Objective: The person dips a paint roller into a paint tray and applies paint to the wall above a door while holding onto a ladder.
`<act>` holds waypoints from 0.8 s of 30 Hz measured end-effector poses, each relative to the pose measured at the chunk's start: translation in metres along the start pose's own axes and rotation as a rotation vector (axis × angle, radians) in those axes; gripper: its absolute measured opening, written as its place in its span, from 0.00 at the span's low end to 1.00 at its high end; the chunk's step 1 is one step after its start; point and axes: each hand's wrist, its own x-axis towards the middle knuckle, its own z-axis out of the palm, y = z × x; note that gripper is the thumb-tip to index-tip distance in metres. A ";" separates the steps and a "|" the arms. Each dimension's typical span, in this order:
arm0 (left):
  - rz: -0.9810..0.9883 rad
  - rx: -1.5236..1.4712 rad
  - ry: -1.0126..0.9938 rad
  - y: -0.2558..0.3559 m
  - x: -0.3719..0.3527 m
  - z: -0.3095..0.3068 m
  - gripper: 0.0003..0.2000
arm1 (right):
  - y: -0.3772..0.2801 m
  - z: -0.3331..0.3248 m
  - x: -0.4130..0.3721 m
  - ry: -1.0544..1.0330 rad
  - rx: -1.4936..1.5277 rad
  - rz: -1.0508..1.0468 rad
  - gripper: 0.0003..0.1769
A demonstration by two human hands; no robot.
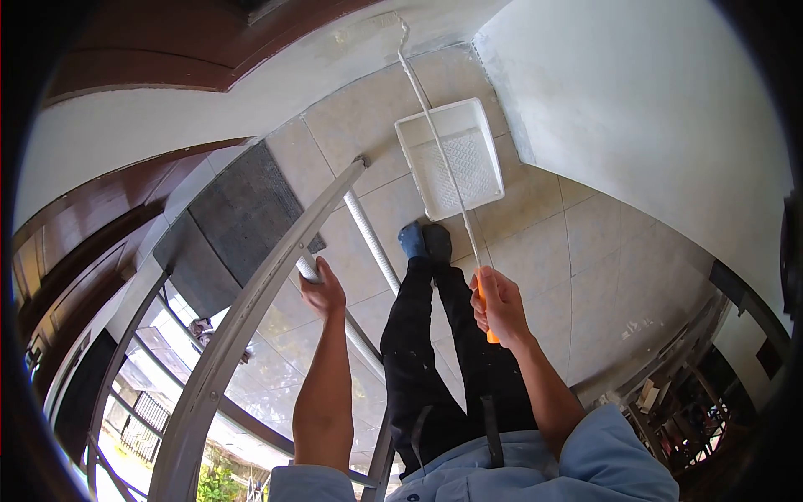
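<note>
My right hand (500, 308) is closed round the orange handle of a long-shafted paint roller (446, 157). Its thin, paint-coated rod runs away from me across a white paint tray (491, 180) on the floor. The rod's bent far end is in front of the wall; a roller sleeve there is hard to make out. The tray has a ribbed, whitish, paint-smeared bottom. On my left, my left hand (324, 289) grips a rung of a metal ladder (251, 305), its fingers wrapped round the bar.
My feet (425, 241) are together on the tiled floor (531, 243), just short of the tray. Dark mats (238, 213) lie beyond the ladder. A white wall (644, 100) rises at right. Brown wooden doors (109, 197) line the left. Cluttered items (682, 410) stand at lower right.
</note>
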 end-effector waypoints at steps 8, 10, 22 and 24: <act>-0.028 0.017 0.005 0.000 0.000 0.002 0.25 | 0.003 0.004 0.051 -0.010 0.024 0.051 0.22; -0.015 0.026 0.013 -0.001 0.001 0.002 0.25 | 0.006 0.004 0.061 -0.011 0.021 0.044 0.23; -0.005 0.039 0.010 -0.006 0.002 0.002 0.26 | 0.010 -0.012 0.005 -0.061 -0.040 0.010 0.24; -0.014 0.045 0.002 -0.005 0.003 0.002 0.26 | 0.009 -0.014 0.021 -0.028 -0.084 0.025 0.26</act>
